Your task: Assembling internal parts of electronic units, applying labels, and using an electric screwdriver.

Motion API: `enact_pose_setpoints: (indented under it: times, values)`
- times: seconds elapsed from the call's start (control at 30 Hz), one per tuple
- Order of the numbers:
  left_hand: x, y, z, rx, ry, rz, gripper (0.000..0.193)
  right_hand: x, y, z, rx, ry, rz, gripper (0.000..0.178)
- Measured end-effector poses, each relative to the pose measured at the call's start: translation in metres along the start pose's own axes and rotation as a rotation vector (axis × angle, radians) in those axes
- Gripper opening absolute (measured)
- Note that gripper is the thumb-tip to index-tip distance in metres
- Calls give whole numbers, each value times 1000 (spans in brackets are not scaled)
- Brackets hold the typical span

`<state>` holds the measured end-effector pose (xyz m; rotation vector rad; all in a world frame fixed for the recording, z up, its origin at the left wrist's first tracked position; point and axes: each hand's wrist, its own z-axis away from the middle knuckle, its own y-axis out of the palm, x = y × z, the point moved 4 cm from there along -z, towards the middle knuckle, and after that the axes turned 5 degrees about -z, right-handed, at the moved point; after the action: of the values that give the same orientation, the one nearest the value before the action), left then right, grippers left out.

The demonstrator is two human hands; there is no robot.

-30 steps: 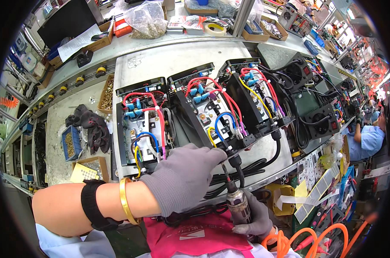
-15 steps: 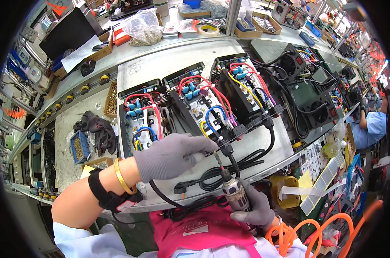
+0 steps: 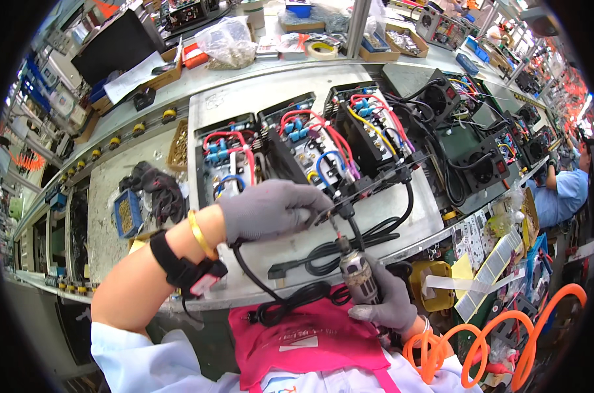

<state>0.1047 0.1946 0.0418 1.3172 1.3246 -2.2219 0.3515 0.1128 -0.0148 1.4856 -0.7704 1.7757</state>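
My right hand [image 3: 390,300], in a grey glove, is wrapped round a pneumatic screwdriver [image 3: 358,276] with a silver body. Its bit points up and away at the lower edge of the middle electronic unit [image 3: 310,147]. My left hand [image 3: 274,211], gloved in grey too, has its fingers curled together beside the tip of the bit, at the unit's black end panel [image 3: 365,190]. Whatever sits between those fingertips is too small or hidden. A black power cable [image 3: 353,226] comes out of the panel near the bit. Red, blue and yellow wires run over the unit.
Similar units stand left [image 3: 228,157] and right [image 3: 365,124] on a pale board [image 3: 211,101]. A blue box of screws [image 3: 128,215] and dark gloves [image 3: 156,190] lie to the left. An orange coiled hose [image 3: 500,321] hangs at lower right. A co-worker [image 3: 562,190] sits far right.
My left hand has shifted slightly up and right, its extended fingers now curled in by the panel. The screwdriver stays in my right hand. The view has shifted a little.
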Motion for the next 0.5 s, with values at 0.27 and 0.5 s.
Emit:
enact_pose_setpoints:
  times: [0.27, 0.5]
  values:
    - [-48, -19, 86, -657, 127, 45, 27, -25, -9, 43, -139, 57, -316, 108]
    - [89, 117, 168, -957, -487, 150, 31, -21, 1, 59, -118, 90, -437, 106]
